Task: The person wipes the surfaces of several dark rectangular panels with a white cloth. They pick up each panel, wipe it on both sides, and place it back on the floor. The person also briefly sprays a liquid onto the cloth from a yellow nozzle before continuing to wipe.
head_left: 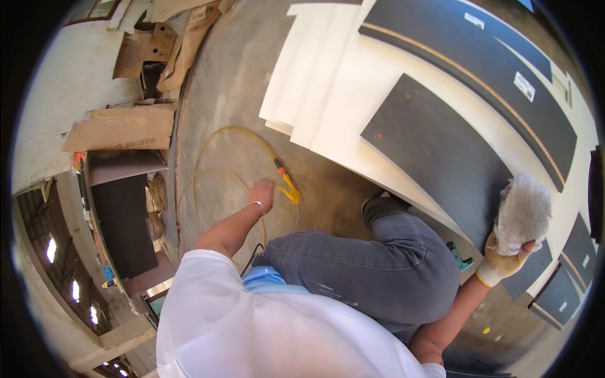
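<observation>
My right hand (502, 259), in a cream knit work glove with a yellow cuff, grips a grey fluffy pad (524, 205). The pad is over the right end of a dark grey panel (435, 135), which has two small round holes near its far edge. My left hand (260, 194) is bare, with a bracelet at the wrist. It is right beside a yellow air blow gun (291, 190), close to its lever. The fingers are foreshortened, so whether they hold the gun cannot be made out. A clear yellowish hose (217, 130) joins the gun through an orange and black connector.
White panels (309, 82) lie stacked under the dark ones. Another long dark panel (466, 57) with a raw board edge lies farther back. Cardboard (120, 128) leans along the left wall. A teal tool (460, 257) is beside my knee, and a small yellow object (486, 329) lies on the floor.
</observation>
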Action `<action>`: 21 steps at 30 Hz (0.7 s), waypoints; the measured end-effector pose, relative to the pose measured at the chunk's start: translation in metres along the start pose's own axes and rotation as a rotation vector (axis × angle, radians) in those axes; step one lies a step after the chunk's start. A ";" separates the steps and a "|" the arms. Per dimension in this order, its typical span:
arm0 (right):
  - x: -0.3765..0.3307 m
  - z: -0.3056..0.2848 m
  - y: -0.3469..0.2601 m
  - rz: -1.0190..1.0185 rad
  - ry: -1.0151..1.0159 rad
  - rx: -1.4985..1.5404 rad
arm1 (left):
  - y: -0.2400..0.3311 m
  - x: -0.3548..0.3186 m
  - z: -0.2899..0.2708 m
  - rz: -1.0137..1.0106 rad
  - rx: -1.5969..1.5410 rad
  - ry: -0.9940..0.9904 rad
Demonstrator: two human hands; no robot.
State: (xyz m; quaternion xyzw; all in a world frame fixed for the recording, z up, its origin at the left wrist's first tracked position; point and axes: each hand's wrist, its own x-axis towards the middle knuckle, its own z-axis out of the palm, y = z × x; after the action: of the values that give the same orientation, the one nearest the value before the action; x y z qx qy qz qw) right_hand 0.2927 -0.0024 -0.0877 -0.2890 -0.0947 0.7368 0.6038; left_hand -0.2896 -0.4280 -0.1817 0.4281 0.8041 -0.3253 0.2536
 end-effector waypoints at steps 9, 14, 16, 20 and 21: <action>-0.004 0.007 0.001 -0.047 0.043 -0.070 | 0.071 0.068 0.030 0.343 0.409 -0.075; -0.006 0.012 0.006 -0.039 0.065 -0.031 | 0.050 0.060 -0.030 0.645 0.371 -0.270; -0.006 0.014 0.008 -0.010 0.003 0.032 | 0.041 0.047 -0.070 0.726 0.229 -0.229; -0.009 0.016 0.009 0.022 0.105 0.128 | 0.035 0.017 -0.154 0.939 0.114 -0.016; -0.010 0.016 0.009 0.034 0.125 0.140 | 0.032 0.011 -0.176 0.948 0.174 0.010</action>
State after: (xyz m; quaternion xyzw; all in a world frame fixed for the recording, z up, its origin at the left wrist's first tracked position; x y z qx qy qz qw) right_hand 0.2772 -0.0103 -0.0757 -0.2933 -0.0001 0.7323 0.6146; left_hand -0.2908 -0.2787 -0.0828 0.7686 0.4915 -0.2379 0.3332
